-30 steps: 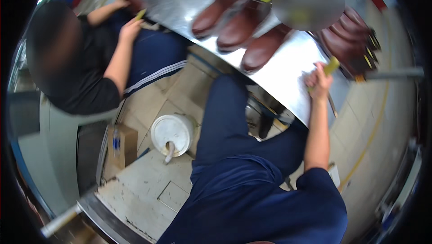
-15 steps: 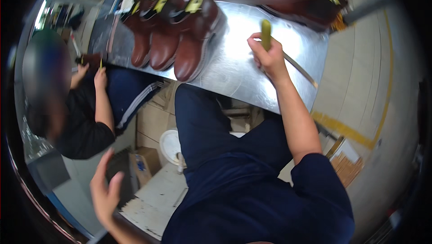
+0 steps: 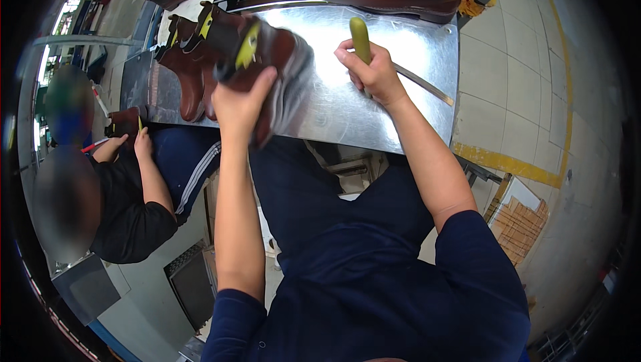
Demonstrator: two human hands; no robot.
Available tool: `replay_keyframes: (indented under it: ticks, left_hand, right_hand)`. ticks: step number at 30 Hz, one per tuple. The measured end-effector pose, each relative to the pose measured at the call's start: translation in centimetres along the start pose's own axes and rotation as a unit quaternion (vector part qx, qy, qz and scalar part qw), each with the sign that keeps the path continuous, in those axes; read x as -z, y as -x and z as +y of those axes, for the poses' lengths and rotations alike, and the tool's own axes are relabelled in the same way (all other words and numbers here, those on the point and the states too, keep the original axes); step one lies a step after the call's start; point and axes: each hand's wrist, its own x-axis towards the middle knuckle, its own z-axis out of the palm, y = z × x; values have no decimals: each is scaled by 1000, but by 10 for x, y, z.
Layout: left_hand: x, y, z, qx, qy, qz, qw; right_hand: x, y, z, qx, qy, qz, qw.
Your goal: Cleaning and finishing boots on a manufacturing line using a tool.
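Left hand (image 3: 242, 105) clamped on a brown boot (image 3: 257, 62), lifted just over the metal worktop (image 3: 400, 95); boot's long axis runs roughly 11-to-5, grey sole (image 3: 294, 88) turned toward the right side. Right hand (image 3: 374, 72) at 3 o'clock from the boot, fist closed round a tool's yellow-green handle (image 3: 360, 35), upright, with a thin metal shaft (image 3: 424, 85) trailing out toward 4. Hands near, not touching. More brown boots (image 3: 183, 75) at 9 o'clock. Co-worker's hand (image 3: 143, 145) well apart, far left.

L hand (image 3: 242, 98) on brown boot (image 3: 267, 52), R hand (image 3: 374, 72) w/ yellow-green handled tool (image 3: 361, 36)
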Motion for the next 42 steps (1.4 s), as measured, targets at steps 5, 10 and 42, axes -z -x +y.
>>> replay_keyframes:
  ticks: [5,10,42]
  left_hand:
    - [36,96,10,23,-17,-21,999]
    - [38,170,-42,2,-13,58,998]
    - [21,154,-87,-139,97,9,985]
  right_hand:
    - [-14,-6,-4,40,11,8,999]
    - [-19,9,-1,135,125,28,983]
    - [-148,-28,-24,3,-326,-71,943]
